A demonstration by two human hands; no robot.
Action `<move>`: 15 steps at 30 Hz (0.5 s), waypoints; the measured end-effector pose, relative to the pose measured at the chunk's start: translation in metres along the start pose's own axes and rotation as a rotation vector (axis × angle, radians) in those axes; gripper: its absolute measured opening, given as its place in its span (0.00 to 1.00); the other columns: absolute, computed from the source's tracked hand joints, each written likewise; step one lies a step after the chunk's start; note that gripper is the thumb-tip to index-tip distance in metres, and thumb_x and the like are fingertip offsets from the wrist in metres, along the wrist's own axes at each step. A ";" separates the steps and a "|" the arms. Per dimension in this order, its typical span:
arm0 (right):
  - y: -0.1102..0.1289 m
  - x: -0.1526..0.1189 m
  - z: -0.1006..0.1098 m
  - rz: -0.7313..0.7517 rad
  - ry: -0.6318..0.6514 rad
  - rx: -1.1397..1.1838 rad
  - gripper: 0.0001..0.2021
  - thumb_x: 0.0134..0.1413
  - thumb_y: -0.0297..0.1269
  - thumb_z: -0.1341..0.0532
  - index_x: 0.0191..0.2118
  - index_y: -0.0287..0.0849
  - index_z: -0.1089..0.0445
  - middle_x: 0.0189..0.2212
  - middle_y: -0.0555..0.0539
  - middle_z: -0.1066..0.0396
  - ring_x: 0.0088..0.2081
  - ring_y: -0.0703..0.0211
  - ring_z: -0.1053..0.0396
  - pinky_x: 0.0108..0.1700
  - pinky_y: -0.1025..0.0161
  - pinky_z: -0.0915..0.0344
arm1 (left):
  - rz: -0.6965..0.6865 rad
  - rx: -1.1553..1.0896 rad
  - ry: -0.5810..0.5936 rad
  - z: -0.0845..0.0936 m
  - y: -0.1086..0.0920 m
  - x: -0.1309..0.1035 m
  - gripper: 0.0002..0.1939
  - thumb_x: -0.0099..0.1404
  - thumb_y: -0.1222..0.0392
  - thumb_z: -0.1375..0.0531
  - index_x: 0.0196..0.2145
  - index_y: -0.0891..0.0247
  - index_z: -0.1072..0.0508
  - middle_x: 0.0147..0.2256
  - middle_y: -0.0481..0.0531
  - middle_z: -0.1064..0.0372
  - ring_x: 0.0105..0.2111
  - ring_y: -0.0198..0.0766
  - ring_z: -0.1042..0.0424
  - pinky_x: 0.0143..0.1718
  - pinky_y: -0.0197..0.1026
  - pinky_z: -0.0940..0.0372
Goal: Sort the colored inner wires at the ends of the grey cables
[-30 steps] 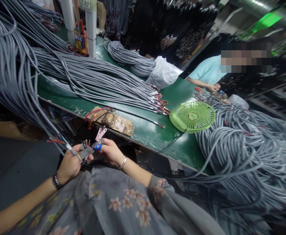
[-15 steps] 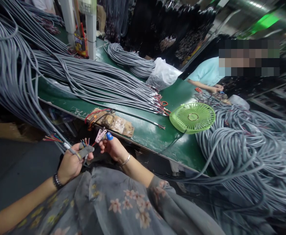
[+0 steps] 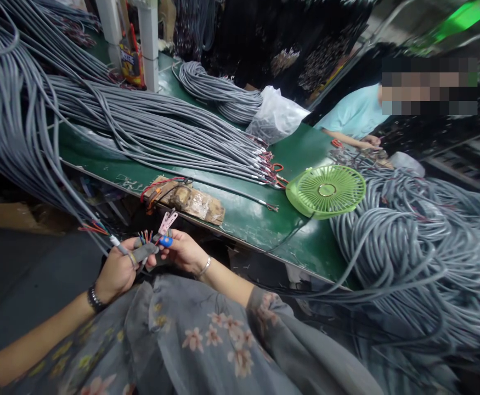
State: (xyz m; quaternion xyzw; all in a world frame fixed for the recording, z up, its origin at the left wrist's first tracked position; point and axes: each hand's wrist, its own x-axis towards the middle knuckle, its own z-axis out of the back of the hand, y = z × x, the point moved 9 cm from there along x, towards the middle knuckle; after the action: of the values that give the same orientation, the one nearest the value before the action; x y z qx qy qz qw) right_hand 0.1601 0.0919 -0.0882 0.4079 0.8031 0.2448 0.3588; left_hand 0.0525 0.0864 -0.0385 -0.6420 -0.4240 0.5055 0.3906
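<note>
Green table [image 3: 305,247], wires [image 3: 145,236] half-hidden in left hand [image 3: 118,271]

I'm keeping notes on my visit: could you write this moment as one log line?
left hand: holds grey cable | right hand: at coloured wires, near pink clip | green table: cable bundle, fan

Green-topped table [image 3: 314,255] above a dark grey floor [image 3: 38,291]

Light-green fan [image 3: 326,191] on the green table [image 3: 308,249] at three o'clock from view centre, dark cord [image 3: 292,235] trailing below it, white plastic bag [image 3: 276,116] at one, co-worker [image 3: 350,114] in light-blue top at two, printed packet [image 3: 130,65] beside white post [image 3: 150,52] at eleven, brown cardboard [image 3: 15,220] at nine
</note>
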 end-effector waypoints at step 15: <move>0.005 0.008 0.023 0.020 -0.249 0.099 0.20 0.56 0.55 0.33 0.30 0.41 0.31 0.21 0.53 0.32 0.20 0.68 0.42 0.24 0.70 0.40 | 0.013 -0.033 -0.019 0.001 -0.002 -0.004 0.12 0.40 0.53 0.28 0.17 0.60 0.24 0.14 0.49 0.30 0.17 0.35 0.35 0.20 0.37 0.43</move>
State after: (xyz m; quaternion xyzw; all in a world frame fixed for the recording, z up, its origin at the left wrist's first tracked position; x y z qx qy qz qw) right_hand 0.1774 0.1031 -0.1023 0.4603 0.7594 0.1562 0.4325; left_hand 0.0511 0.0829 -0.0354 -0.6463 -0.4320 0.5068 0.3726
